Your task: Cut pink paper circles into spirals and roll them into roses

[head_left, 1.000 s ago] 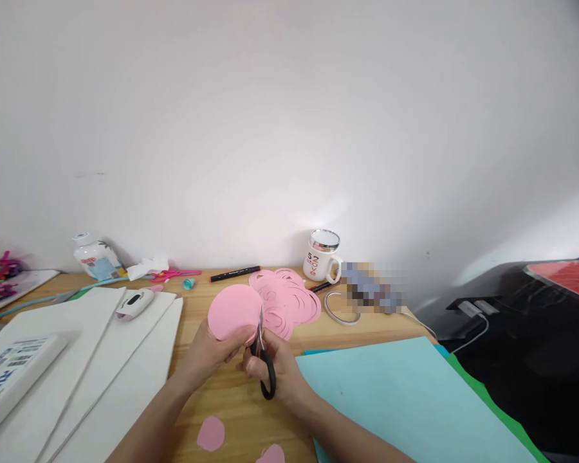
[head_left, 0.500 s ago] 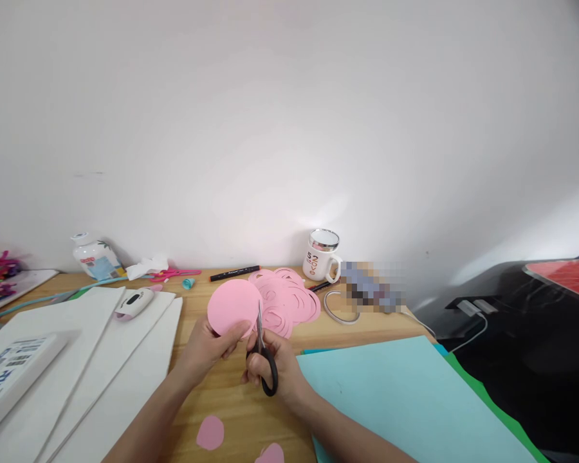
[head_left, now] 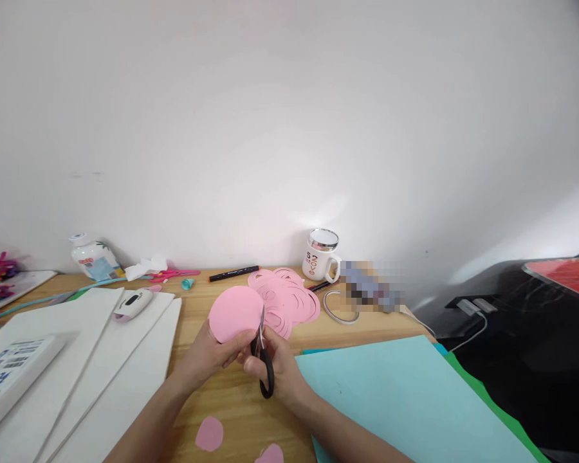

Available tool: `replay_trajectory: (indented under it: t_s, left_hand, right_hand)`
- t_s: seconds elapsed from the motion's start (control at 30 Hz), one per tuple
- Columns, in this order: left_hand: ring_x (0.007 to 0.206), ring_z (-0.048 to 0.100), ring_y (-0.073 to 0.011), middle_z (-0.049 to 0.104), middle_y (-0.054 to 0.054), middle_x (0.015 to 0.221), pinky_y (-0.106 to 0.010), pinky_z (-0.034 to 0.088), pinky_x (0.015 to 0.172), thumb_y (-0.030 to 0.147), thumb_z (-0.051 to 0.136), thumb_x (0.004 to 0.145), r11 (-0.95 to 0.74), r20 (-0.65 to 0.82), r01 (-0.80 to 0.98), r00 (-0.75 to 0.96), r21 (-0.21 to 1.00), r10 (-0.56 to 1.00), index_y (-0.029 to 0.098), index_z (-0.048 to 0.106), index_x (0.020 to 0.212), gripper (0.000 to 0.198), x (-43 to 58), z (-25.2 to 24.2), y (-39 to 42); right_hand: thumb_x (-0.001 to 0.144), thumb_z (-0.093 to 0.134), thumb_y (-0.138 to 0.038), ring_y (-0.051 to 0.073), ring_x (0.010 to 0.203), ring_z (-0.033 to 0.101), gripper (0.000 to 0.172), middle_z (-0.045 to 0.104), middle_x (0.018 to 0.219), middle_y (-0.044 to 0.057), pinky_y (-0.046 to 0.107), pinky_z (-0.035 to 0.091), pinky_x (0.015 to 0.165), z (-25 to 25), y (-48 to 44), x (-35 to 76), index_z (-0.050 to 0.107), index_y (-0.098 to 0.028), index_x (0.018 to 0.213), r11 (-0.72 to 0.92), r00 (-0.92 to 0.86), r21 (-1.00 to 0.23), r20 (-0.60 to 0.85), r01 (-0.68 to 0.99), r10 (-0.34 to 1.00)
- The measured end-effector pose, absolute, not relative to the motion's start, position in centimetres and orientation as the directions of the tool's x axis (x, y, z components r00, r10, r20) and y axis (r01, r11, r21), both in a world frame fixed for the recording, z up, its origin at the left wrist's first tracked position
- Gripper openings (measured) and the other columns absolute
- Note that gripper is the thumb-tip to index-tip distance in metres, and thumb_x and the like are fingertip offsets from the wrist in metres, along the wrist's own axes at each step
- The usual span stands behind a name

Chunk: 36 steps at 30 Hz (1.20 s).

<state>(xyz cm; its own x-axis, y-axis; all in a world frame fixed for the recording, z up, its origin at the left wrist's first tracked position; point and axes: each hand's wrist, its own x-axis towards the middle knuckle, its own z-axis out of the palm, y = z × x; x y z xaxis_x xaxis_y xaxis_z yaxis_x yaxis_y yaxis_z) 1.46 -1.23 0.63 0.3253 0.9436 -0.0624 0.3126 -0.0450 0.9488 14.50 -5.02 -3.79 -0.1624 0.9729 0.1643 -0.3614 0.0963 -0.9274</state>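
A round piece of pink paper (head_left: pixel 235 312) is pinched at its lower edge by my left hand (head_left: pixel 222 352), thumb on top. My right hand (head_left: pixel 277 360) is closed round the black handles of a pair of scissors (head_left: pixel 267 373). The blades point up and lie against the right edge of the pink circle. How far the blades are apart is hard to make out. Behind the hands lies a heap of pink paper cut-outs (head_left: pixel 292 296). Two small pink paper pieces lie nearer to me, one of them a petal-like scrap (head_left: pixel 209 434).
White boards (head_left: pixel 96 373) bear a packaged box (head_left: pixel 17 373) and a small white device (head_left: pixel 134 305) on the left. Light blue paper (head_left: pixel 395 392) covers the right. Along the wall stand a bottle (head_left: pixel 95 257) and a mug (head_left: pixel 320 257), with a black marker (head_left: pixel 234 274) between.
The pink circle and my left hand have shifted slightly down and right. The scissors have tilted a little, their blades still at the circle's right edge.
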Motion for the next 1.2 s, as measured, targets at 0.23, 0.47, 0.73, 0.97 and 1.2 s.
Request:
replay_trajectory:
  t_s: [0.23, 0.47, 0.73, 0.97, 1.2]
  left_hand:
    - [0.039, 0.029, -0.0068, 0.037, 0.007, 0.04, -0.02, 0.022, 0.037, 0.038, 0.06, 0.067, -0.016, -0.086, 0.296, 0.328, 0.955, 0.941, 0.017, 0.048, 0.056, 0.026, 1.5, 1.2, -1.3]
    - [0.039, 0.029, -0.0061, 0.038, 0.007, 0.042, -0.019, 0.021, 0.037, 0.039, 0.063, 0.066, -0.007, -0.082, 0.282, 0.303, 0.959, 0.949, 0.016, 0.051, 0.063, 0.027, 1.3, 0.9, -1.1]
    - [0.039, 0.028, -0.0059, 0.035, 0.007, 0.041, -0.019, 0.021, 0.038, 0.042, 0.061, 0.071, -0.049, -0.048, 0.285, 0.324, 0.957, 0.945, 0.016, 0.048, 0.06, 0.031, 0.9, 0.5, -0.9]
    - [0.038, 0.032, -0.0064, 0.039, 0.004, 0.042, -0.021, 0.023, 0.039, 0.05, 0.046, 0.079, -0.09, -0.018, 0.276, 0.367, 0.957, 0.93, 0.017, 0.043, 0.05, 0.044, 1.2, 0.1, -0.8]
    - [0.039, 0.03, -0.007, 0.037, 0.006, 0.041, -0.021, 0.022, 0.039, 0.039, 0.057, 0.074, -0.102, -0.022, 0.327, 0.355, 0.939, 0.935, 0.018, 0.043, 0.053, 0.033, 1.3, 0.5, -1.0]
  right_hand:
    - [0.062, 0.07, -0.05, 0.011, 0.057, 0.037, 0.039, 0.044, 0.063, -0.004, 0.023, 0.034, 0.054, -3.9, -5.0, 14.7, 0.05, -0.02, 0.078, 0.097, -0.172, -0.929, 0.168, -0.358, 0.971]
    - [0.062, 0.07, -0.038, 0.009, 0.047, 0.038, 0.03, 0.045, 0.052, -0.007, 0.023, 0.036, 0.05, -4.4, -4.9, 14.6, 0.05, -0.02, 0.076, 0.041, -0.155, -0.925, 0.106, -0.379, 0.982]
    - [0.063, 0.067, -0.031, 0.006, 0.036, 0.037, 0.024, 0.043, 0.042, -0.011, 0.021, 0.037, 0.044, -4.7, -4.7, 14.4, 0.049, -0.019, 0.074, 0.023, -0.144, -0.902, 0.094, -0.432, 0.985]
    - [0.065, 0.064, -0.029, 0.006, 0.034, 0.035, 0.019, 0.043, 0.041, -0.011, 0.022, 0.04, 0.043, -4.8, -4.7, 14.0, 0.049, -0.02, 0.072, 0.017, -0.113, -0.909, 0.07, -0.415, 0.991]
    - [0.062, 0.071, -0.038, 0.01, 0.05, 0.041, 0.031, 0.049, 0.058, -0.005, 0.022, 0.034, 0.049, -3.7, -4.9, 14.5, 0.05, -0.02, 0.075, 0.062, -0.145, -0.924, 0.125, -0.376, 0.982]
